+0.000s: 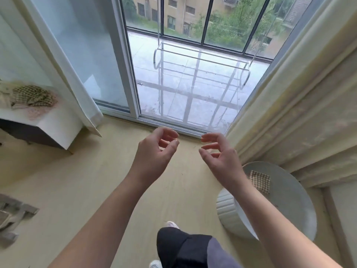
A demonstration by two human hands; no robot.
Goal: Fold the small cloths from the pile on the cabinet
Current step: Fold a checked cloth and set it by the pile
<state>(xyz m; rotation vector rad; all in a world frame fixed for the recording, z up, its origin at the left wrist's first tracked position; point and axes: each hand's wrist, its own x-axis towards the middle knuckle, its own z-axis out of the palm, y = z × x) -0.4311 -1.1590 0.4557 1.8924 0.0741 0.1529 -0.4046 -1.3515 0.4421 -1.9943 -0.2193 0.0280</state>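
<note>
Cloth pile [32,96] lay upper left on counter [58,122]; judged light, limp, best pinched at corners. Left hand [154,151] and right hand [222,157] hovered mid-frame, loosely curled, empty.

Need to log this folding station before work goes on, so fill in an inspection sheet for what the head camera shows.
Surface: white-topped cabinet at left; round white side table at right.
Job's things: crumpled pile of green-checked and pink cloths on the cabinet; one folded brown-checked cloth on the side table.
Clutter: grey object on the pale floor at lower left, too blurred to name.
Grippers: left hand and right hand raised over the floor, fingers loosely curled, holding nothing.
Cables: nothing seen.
Surroundings: sliding glass door, metal drying rack beyond it, cream curtain at right.
</note>
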